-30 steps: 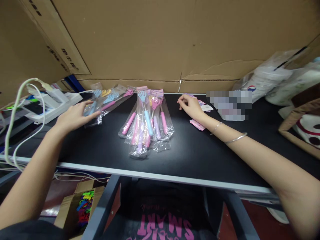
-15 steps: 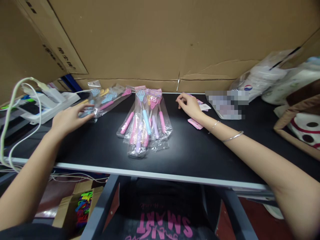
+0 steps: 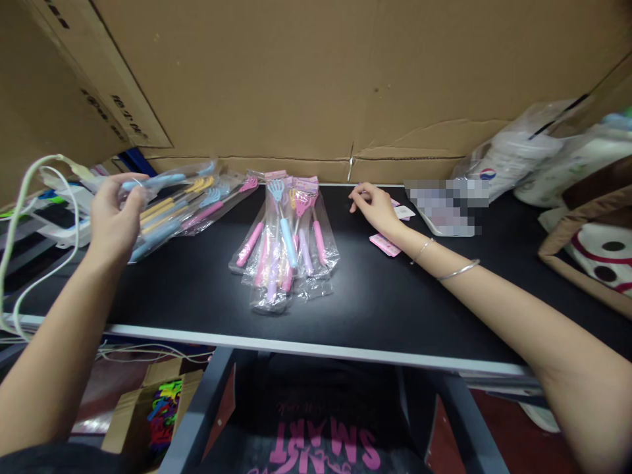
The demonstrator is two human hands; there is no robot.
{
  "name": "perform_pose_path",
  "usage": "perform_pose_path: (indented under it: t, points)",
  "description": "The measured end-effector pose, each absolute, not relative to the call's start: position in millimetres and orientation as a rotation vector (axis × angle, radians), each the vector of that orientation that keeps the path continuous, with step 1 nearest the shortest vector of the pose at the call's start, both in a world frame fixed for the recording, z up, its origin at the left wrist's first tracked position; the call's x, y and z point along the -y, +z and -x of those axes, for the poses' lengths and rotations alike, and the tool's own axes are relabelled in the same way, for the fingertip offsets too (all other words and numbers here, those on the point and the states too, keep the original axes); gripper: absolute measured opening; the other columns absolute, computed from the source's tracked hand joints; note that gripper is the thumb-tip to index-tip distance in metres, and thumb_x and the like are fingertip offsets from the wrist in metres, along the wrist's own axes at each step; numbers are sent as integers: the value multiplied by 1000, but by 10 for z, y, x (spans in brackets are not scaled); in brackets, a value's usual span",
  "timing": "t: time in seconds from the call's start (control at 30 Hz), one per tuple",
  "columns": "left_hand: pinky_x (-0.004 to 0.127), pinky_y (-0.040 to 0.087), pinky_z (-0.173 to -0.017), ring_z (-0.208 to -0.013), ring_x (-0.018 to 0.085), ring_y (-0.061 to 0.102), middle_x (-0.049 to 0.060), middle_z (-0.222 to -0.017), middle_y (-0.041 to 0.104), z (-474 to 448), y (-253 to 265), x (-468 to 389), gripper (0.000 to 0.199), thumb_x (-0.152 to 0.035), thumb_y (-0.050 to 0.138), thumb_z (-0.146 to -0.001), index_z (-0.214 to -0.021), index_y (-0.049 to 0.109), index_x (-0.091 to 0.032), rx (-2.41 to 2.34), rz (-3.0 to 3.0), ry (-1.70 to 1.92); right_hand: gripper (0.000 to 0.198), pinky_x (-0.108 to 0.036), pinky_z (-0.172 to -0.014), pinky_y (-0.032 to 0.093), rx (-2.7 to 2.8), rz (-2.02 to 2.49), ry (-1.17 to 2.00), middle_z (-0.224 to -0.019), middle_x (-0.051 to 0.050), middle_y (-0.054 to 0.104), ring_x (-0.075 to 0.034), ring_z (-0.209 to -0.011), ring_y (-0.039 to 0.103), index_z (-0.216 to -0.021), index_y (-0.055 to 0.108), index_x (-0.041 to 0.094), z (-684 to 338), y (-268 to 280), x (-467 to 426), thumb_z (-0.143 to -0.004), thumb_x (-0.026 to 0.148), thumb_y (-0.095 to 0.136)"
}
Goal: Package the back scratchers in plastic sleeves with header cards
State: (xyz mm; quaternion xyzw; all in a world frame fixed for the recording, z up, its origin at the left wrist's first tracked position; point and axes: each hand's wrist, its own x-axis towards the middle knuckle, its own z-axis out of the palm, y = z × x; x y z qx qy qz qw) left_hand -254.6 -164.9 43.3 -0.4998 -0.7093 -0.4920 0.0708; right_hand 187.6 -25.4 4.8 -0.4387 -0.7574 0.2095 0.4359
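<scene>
My left hand [image 3: 116, 214] pinches the handle end of a blue back scratcher [image 3: 170, 179] in a clear bag. It is raised above a pile of bagged back scratchers with blue, yellow and pink handles [image 3: 210, 209]. In the middle of the black table lies a fanned stack of bagged back scratchers [image 3: 286, 243], pink, purple and blue, their claw heads toward the back wall. To the right of that stack, my right hand [image 3: 374, 209] rests with curled fingers beside pink cards [image 3: 385, 244]. Anything inside those fingers is hidden.
Behind the table [image 3: 434, 329] stands a cardboard wall [image 3: 296, 85]. A white power strip [image 3: 64, 230] with looping cables is at the left. A blurred-out flat object [image 3: 444, 210], a bagged cup [image 3: 518, 158] and a brown-handled bag [image 3: 602, 243] sit at the right. Below is an open box [image 3: 128, 408] of colourful pieces.
My left hand has taken hold of a bagged blue back scratcher and lifted it off the left pile, moving slightly up and left. My right hand has stayed in place.
</scene>
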Motion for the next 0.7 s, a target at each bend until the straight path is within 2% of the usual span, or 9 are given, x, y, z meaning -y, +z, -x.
perform_pose_path:
  t: [0.13,0.23,0.3,0.47,0.6,0.7]
  points:
    - [30,53,-78,-88,15,60,1,-109,70,2284,481,1608,32,-36,59,-87,-115,65,-22,1798,1666,-1583,11,-35,-81,48,1860,1088,544,-64,1,68,-18,-69,66,-82,56,24,-1892,25,231,-91,31,55]
    - [31,53,-83,-96,15,62,2,-116,69,1866,595,1666,27,-34,53,-94,-116,64,-23,1626,1812,-1572,13,-35,-82,48,1849,1066,556,-64,1,68,-18,-70,67,-82,56,24,-1893,16,230,-91,33,55]
    - [29,52,-82,-101,16,63,3,-117,69,1545,673,1714,23,-31,52,-97,-113,65,-22,1547,1950,-1528,12,-35,-83,48,1842,1056,560,-65,1,68,-19,-72,68,-82,56,24,-1890,14,230,-91,33,56]
    - [32,51,-84,-92,17,61,1,-104,75,884,744,1735,19,-29,53,-95,-104,70,-23,1376,2221,-1278,11,-35,-83,48,1801,1079,608,-66,0,68,-19,-73,68,-81,55,24,-1887,18,223,-90,30,53]
    - [34,49,-86,-97,20,61,2,-103,75,573,696,1701,23,-33,50,-96,-106,69,-24,1301,2444,-1045,11,-35,-86,48,1714,1169,635,-66,1,69,-19,-74,68,-78,52,24,-1877,36,222,-89,26,52]
    - [32,47,-81,-95,20,61,2,-101,74,420,642,1712,24,-38,53,-95,-107,68,-24,1255,2563,-905,11,-34,-85,47,1636,1245,605,-67,1,68,-19,-74,66,-77,51,24,-1865,52,220,-87,24,52]
